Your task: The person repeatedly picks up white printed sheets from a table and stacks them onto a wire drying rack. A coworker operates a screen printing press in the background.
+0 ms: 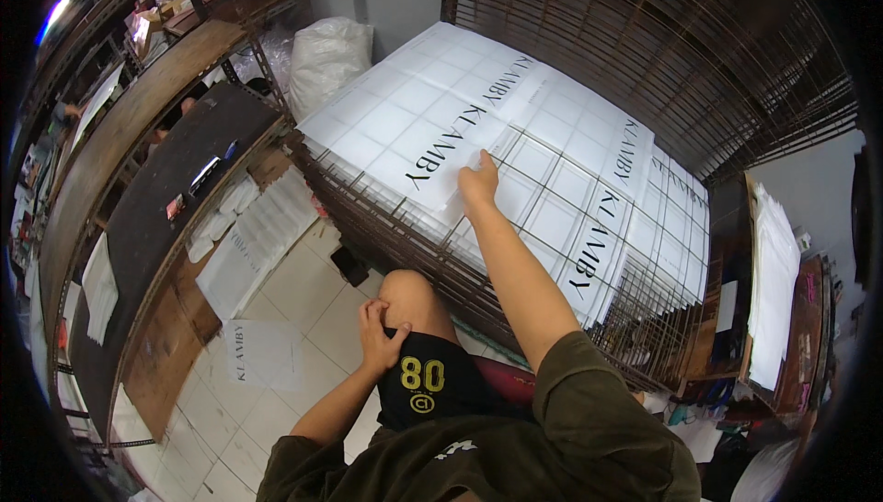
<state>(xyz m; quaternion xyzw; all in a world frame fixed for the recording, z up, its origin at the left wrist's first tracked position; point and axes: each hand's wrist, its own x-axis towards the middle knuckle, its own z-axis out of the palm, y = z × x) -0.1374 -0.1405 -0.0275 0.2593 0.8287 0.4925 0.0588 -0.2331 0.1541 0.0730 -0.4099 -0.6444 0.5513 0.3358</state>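
My right hand (pixel 478 184) reaches forward onto a large white printed sheet (pixel 432 125) that lies on a wire drying rack (pixel 386 217), its fingers pinching the sheet's right edge. A second white printed sheet (pixel 589 217) lies beside it under the rack's wire grid. My left hand (pixel 379 336) rests on my raised left knee, fingers spread over the hem of my black shorts, holding nothing.
More wire racks (pixel 644 42) tilt up behind. A dark long workbench (pixel 156 226) with small items runs along the left, white sheets (pixel 248 235) stacked below it and one sheet (pixel 262 350) on the tiled floor. A white bag (pixel 326 56) leans at the back. Paper stack (pixel 773 281) at right.
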